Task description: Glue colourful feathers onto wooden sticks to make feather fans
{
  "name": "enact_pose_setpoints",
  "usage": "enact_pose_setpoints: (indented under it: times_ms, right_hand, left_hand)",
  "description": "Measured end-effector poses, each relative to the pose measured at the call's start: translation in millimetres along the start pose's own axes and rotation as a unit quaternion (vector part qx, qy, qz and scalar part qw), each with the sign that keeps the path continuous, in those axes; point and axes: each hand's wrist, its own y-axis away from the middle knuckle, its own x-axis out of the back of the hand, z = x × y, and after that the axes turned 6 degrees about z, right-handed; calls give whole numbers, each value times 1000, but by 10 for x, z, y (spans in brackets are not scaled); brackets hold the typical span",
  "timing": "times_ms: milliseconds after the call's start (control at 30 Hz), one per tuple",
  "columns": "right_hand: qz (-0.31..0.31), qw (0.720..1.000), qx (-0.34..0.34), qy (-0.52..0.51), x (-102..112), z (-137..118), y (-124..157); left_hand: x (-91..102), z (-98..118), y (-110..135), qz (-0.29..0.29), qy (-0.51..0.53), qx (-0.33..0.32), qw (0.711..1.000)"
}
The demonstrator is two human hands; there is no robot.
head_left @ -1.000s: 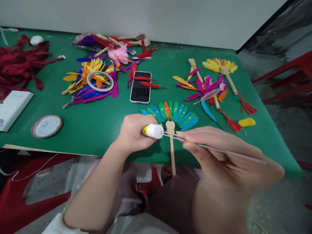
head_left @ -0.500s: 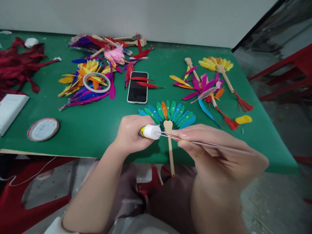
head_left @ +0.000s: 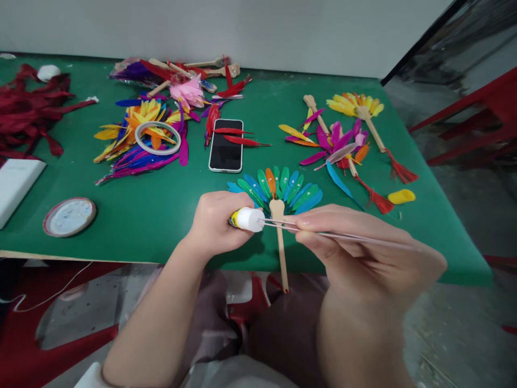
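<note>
My left hand [head_left: 218, 221] is closed around a small glue bottle [head_left: 249, 219] with a white top and a yellow label. In my right hand [head_left: 355, 248] a pair of thin metal tweezers [head_left: 283, 223] is pinched, the tips meeting the bottle's white end. Anything between those tips is too small to make out. Just beyond my hands lies a feather fan [head_left: 270, 186] of green and blue feathers with one orange feather, several bearing small pale dots. Its wooden handle [head_left: 281, 253] reaches over the table's near edge.
On the green table [head_left: 161, 231] lie a phone [head_left: 226, 148] with red feathers across it, a tape roll [head_left: 139, 141] on loose feathers, a round lid [head_left: 69, 216], and dark red ribbons [head_left: 32, 113]. To the right are a yellow fan [head_left: 355, 105] and a yellow cap [head_left: 401, 196].
Both hands keep nearly the same pose, tweezer tips still at the bottle's end. The whole view has shifted very slightly.
</note>
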Motion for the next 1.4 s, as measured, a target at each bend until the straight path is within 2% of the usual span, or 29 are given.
enact_pose_setpoints:
  times_ms: [100, 467, 633, 833, 1033, 1167, 1300, 1400]
  right_hand:
    - [25, 1000, -4, -1, -11, 19, -10]
    - [-9, 1000, -10, -11, 11, 51, -6]
    - [30, 999, -29, -21, 0, 59, -5]
    - [5, 1000, -15, -9, -15, 13, 8]
    - [36, 998, -46, -19, -42, 16, 30]
    - [27, 998, -47, -9, -28, -19, 23]
    - [-8, 997, -70, 12, -4, -49, 14]
    - [22, 997, -70, -7, -21, -27, 28]
  left_hand:
    - [4, 14, -9, 3, -1, -4, 1000]
    - [6, 12, -9, 6, 2, -3, 1000]
    - [13, 19, -8, 10, 5, 1, 1000]
    - [9, 15, -9, 20, 0, 9, 1000]
    - [9, 19, -10, 24, -4, 11, 1000]
    - [11, 19, -13, 31, -8, 9, 999]
    - [8, 13, -17, 42, -16, 1, 999]
    - [6, 9, -15, 46, -16, 0, 999]
